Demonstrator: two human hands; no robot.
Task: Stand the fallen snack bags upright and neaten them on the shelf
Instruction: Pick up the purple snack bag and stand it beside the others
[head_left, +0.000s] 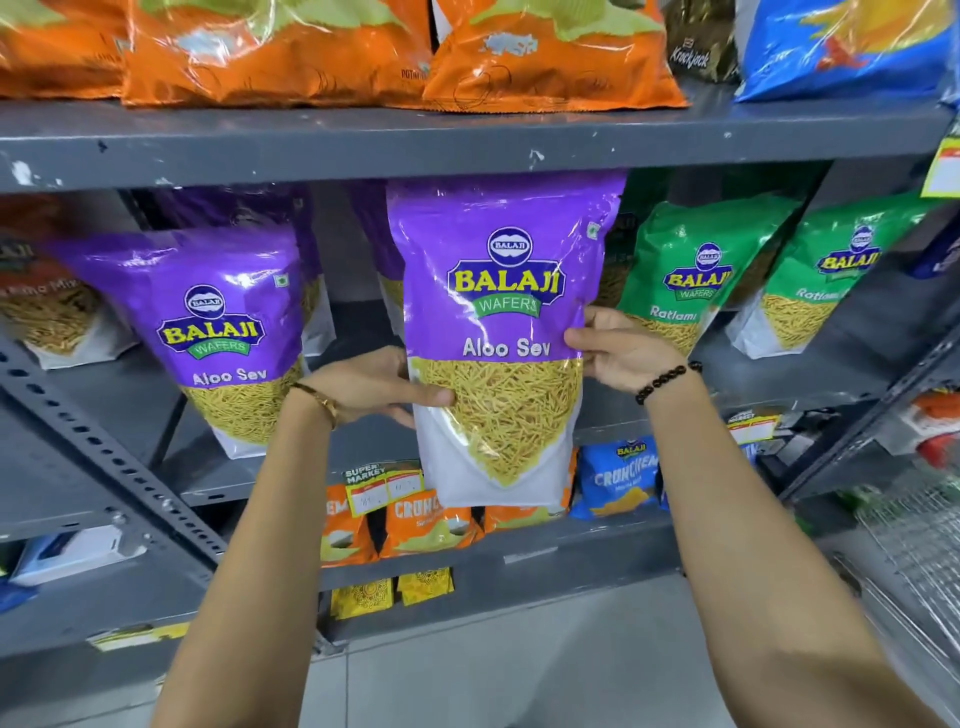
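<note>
Here, at nine o'clock from the middle, a purple snack bag leans on the middle shelf. The left hand pinches the left edge of the second purple bag, thumb on the front. The right hand pinches its right edge in the same way. This bag is upright in the air, in front of the shelf, its bottom below the shelf edge. At three o'clock two green bags stand in a row.

To do it well, I think both hands should lift the bag a little, push it back level, and set the flat bottom down between its neighbours.

The fingers behind the bag are hidden, and the shelf space behind it also.
</note>
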